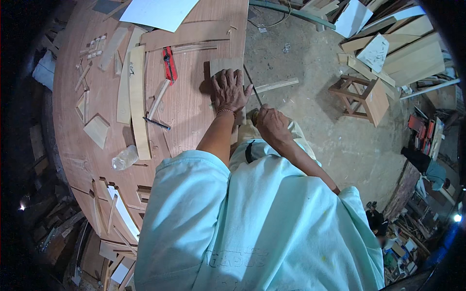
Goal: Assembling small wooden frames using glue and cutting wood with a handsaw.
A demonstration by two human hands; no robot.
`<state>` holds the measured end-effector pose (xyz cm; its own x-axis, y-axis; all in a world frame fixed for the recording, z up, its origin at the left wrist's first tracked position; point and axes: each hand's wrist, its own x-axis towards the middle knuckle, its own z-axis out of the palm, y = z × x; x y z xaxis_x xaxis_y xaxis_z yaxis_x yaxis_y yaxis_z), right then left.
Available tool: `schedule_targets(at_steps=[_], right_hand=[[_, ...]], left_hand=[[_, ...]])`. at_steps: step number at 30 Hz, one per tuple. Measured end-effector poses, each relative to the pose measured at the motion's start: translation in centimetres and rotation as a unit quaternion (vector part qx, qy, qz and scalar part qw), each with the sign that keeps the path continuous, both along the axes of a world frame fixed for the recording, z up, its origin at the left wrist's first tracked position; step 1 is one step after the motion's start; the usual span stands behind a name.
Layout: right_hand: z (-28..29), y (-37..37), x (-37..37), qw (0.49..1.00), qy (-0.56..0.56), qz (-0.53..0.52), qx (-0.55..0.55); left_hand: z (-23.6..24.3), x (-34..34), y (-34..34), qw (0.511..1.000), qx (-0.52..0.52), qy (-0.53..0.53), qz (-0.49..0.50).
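Note:
My left hand [229,92] lies flat with its fingers spread on a short wooden board [224,64] at the table's right edge. It presses on the board's top without wrapping round it. Just off that edge, my right hand [273,123] is closed round the near end of a long, thin dark-bladed tool [252,83]. The blade runs forward past my left fingers, along the right side of the board. It shows nearly edge-on, so I cannot tell whether it is a saw or a file. My fist hides the handle.
On the wooden table [187,104] lie a red tool [170,65], a dark pen-like stick [157,123], curved wood strips [139,106], a clear plastic bottle [125,157] and a white sheet [160,12]. A wooden stool [361,98] and leaning boards [412,53] stand to the right.

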<state>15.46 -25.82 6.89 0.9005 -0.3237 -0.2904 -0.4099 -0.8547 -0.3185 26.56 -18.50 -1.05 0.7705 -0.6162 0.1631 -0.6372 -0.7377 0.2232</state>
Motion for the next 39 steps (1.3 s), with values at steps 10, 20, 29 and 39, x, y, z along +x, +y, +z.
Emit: schedule_targets(at_steps=[10, 20, 29, 39], right_hand=[[1.0, 0.1, 0.7, 0.995, 0.094, -0.034, 0.025], [0.8, -0.1, 0.3, 1.0, 0.021, 0.006, 0.015], [-0.5, -0.2, -0.2, 1.0, -0.007, 0.012, 0.0], [-0.3, -0.2, 0.1, 1.0, 0.014, 0.005, -0.028]], left_hand=[[-0.1, -0.1, 0.2, 1.0, 0.0, 0.009, -0.001], [-0.4, -0.2, 0.1, 1.0, 0.015, 0.007, 0.004], [-0.1, -0.1, 0.0, 1.0, -0.009, -0.014, 0.001], [-0.2, 0.0, 0.1, 1.0, -0.017, -0.013, -0.003]])
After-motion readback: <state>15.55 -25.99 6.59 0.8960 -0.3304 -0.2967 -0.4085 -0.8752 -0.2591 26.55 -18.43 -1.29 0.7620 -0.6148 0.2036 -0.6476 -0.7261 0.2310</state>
